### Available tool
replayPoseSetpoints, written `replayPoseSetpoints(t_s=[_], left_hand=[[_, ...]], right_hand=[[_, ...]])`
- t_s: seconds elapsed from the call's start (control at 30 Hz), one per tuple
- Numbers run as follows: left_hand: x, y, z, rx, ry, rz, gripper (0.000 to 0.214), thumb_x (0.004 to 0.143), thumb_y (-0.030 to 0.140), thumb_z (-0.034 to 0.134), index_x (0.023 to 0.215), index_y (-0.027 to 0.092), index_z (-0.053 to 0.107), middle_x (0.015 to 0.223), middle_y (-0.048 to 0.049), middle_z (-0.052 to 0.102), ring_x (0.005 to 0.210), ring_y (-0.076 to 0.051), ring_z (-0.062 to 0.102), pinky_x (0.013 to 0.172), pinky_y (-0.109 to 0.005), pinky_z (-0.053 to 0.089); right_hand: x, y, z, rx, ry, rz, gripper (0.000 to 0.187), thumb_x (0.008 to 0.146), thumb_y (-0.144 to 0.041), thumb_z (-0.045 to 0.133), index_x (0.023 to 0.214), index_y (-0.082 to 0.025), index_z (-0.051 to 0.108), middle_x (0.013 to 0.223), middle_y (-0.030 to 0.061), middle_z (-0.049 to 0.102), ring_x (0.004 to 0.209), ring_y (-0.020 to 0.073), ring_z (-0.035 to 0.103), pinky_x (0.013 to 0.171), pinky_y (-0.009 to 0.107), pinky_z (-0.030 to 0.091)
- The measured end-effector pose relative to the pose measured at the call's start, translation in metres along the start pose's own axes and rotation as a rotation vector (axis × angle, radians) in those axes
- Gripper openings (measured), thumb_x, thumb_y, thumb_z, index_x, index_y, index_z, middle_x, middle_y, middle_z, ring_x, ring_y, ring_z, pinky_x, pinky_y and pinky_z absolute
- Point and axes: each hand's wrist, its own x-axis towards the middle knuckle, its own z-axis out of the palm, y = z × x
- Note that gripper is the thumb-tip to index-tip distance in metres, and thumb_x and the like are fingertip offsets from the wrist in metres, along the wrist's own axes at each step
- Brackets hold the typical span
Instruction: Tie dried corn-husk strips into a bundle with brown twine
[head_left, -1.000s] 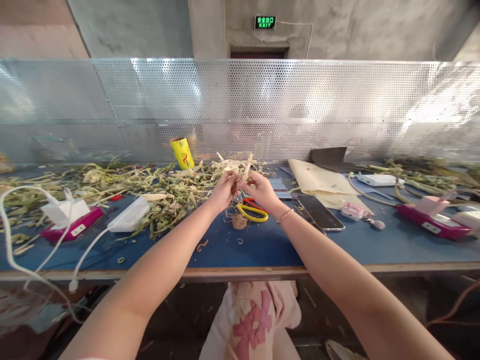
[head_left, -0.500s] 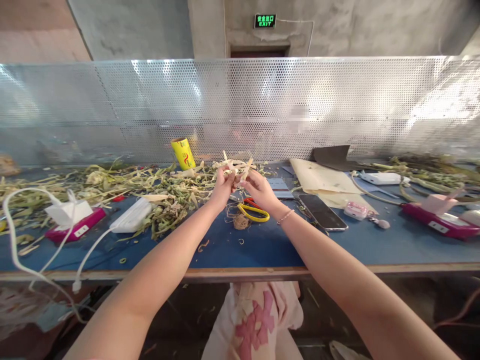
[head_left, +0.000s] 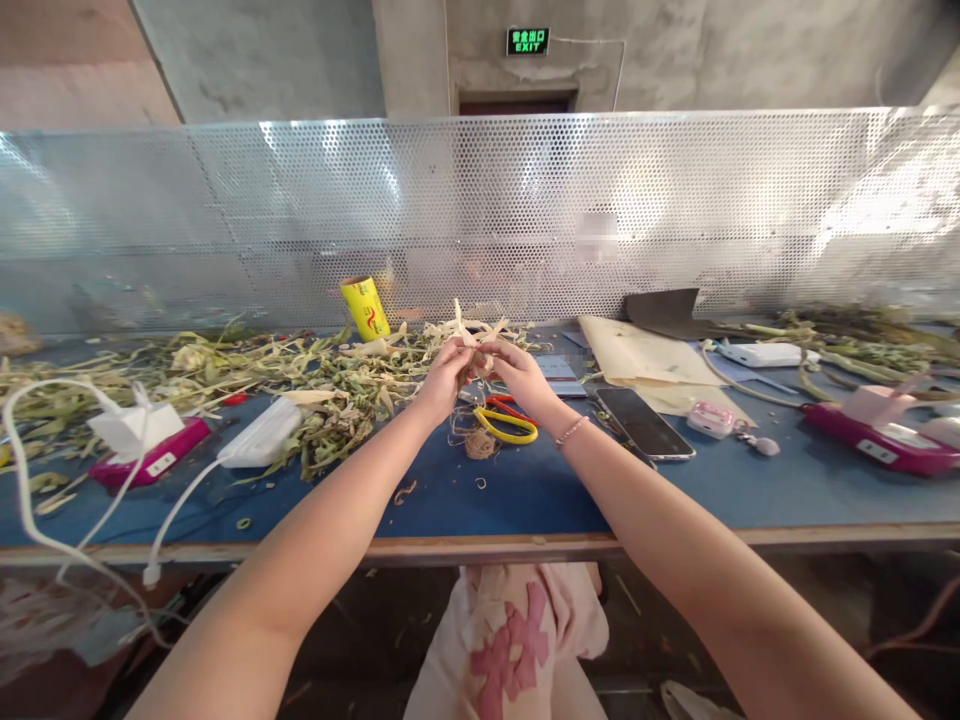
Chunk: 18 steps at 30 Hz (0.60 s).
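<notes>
Pale dried husk strips (head_left: 466, 335) stick up from between my two hands, over the middle of the blue table. My left hand (head_left: 444, 380) is closed, pinching the husk from the left side. From the right, my right hand (head_left: 519, 372) presses its fingers on the same husk, thumb and fingertips together. The fingertips of both hands meet and partly hide the piece. Just below them lie scissors (head_left: 510, 425) with yellow and red handles and a small tangle of brown twine (head_left: 481, 442).
Dried plant stems and leaves (head_left: 360, 385) cover the left side. A yellow tube (head_left: 365, 308) stands behind them. Rightward lie a phone (head_left: 643, 424), a pink earbud case (head_left: 709, 419), tan paper (head_left: 637, 350) and a magenta power strip (head_left: 877, 440). A white power bank (head_left: 262, 432) with cables sits left.
My hands have drawn closer together around the husk. The right fingers now curl over toward the left hand, and the strips on the right no longer stand up as high.
</notes>
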Motion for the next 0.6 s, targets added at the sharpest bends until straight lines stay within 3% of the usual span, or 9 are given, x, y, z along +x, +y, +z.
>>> replayPoseSetpoints(t_s=[0.37, 0.6], left_hand=[[0.001, 0.000, -0.004, -0.031, -0.032, 0.041, 0.026, 0.070, 0.043, 0.062, 0.071, 0.018, 0.056, 0.063, 0.0013, 0.054, 0.052, -0.007, 0.043, 0.050, -0.021, 0.032], [0.005, -0.009, -0.010, 0.173, -0.100, 0.126, 0.028, 0.069, 0.045, 0.063, 0.074, 0.018, 0.061, 0.063, 0.0022, 0.053, 0.056, -0.007, 0.044, 0.053, -0.021, 0.032]], right_hand=[[-0.007, -0.005, -0.001, -0.290, -0.028, -0.200, 0.031, 0.071, -0.027, 0.060, 0.101, -0.020, 0.056, 0.104, 0.0074, 0.055, 0.084, 0.0143, 0.056, 0.072, 0.030, 0.049], [-0.008, -0.012, -0.001, -0.170, 0.006, -0.175, 0.030, 0.074, -0.040, 0.059, 0.097, -0.021, 0.060, 0.100, 0.0057, 0.056, 0.076, 0.0118, 0.053, 0.067, 0.028, 0.049]])
